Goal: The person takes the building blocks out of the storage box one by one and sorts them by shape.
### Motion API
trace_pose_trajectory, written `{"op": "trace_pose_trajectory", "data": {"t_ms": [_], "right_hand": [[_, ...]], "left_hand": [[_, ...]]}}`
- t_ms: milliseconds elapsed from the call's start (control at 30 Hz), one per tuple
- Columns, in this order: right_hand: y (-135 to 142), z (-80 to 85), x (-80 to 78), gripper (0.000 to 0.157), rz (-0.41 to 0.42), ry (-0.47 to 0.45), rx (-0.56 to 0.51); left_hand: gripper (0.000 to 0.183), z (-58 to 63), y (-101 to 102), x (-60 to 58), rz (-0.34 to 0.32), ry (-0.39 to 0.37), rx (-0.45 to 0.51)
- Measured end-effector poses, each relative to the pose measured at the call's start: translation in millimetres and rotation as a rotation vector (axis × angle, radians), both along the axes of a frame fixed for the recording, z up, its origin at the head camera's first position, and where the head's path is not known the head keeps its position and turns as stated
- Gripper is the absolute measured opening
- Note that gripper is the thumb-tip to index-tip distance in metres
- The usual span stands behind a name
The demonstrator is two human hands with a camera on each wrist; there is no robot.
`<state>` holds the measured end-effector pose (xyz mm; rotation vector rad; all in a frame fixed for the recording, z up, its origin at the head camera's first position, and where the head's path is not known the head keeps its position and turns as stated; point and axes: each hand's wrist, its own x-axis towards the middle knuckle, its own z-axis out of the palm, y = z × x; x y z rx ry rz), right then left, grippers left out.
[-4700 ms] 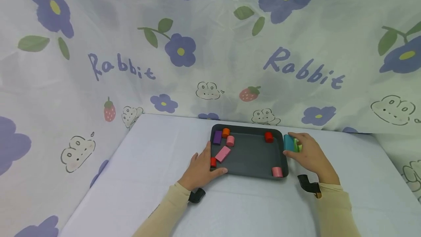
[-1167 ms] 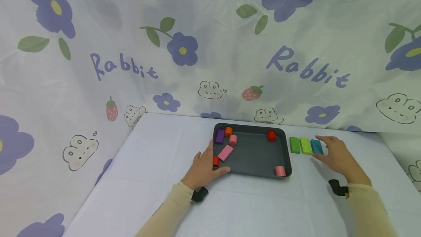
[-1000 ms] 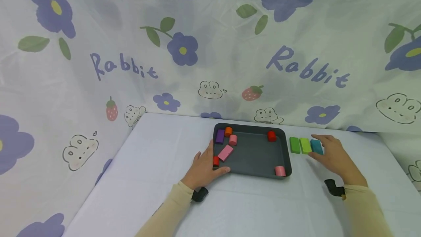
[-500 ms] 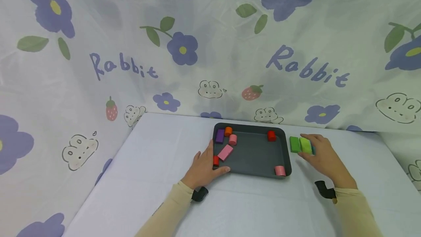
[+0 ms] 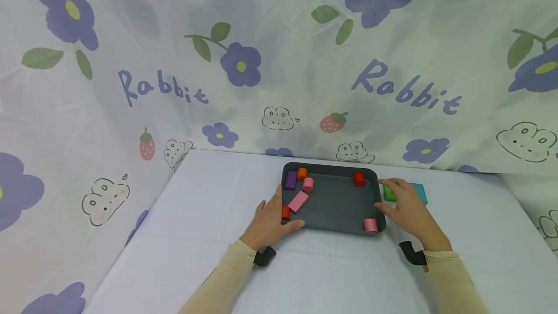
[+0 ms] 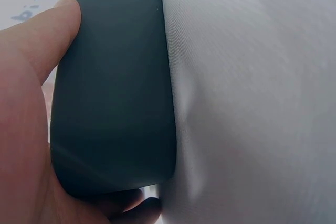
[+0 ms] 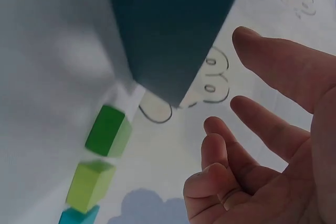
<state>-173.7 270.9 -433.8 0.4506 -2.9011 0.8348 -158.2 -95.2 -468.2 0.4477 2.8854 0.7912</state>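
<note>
Right of centre, tray (image 5: 337,202); left hand (image 5: 264,227), thumb and fingers spread, at its lower-left corner; right hand (image 5: 407,210), wide, empty, by its right rim. Uneven lift could slide lower-right pink cylinder (image 5: 370,225).

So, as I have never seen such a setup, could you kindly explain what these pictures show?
There is no machine here: the left grip and right grip are a person's bare hands. The wide picture is taken from the person's head, the two close ones from the wrists. On the white table sits a dark tray with seven small coloured pieces inside. To its right lie a green block, a lime block and a teal block. The left grip holds the tray's near-left corner; the right grip holds nothing.
</note>
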Motion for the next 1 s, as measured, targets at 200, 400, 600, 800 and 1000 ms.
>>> {"op": "trace_pose_trajectory", "data": {"t_ms": [200, 400, 600, 800, 1000], "right_hand": [[-17.4, -1.8, 0.6, 0.061, 0.011, -0.005, 0.006], [-30.0, -5.3, 1.2, 0.061, 0.031, -0.011, -0.015], [-46.9, -8.0, -0.3, 0.063, 0.054, -0.001, -0.029], [-66.0, -8.5, -1.4, 0.064, 0.080, 0.031, -0.018], [-81.3, -8.8, -0.6, 0.063, 0.084, 0.041, -0.024]], "left_hand": [[0.116, 0.2, -0.1, -0.6, -0.004, -0.004, 0.014], [0.116, -1.7, 0.7, -3.1, -0.007, 0.003, 0.005], [0.116, -0.1, 0.6, -2.8, -0.004, -0.004, 0.000], [0.116, 1.0, 0.2, -1.4, -0.004, -0.005, -0.001], [0.116, 0.7, -0.3, -0.3, -0.001, -0.013, 0.009]]}}
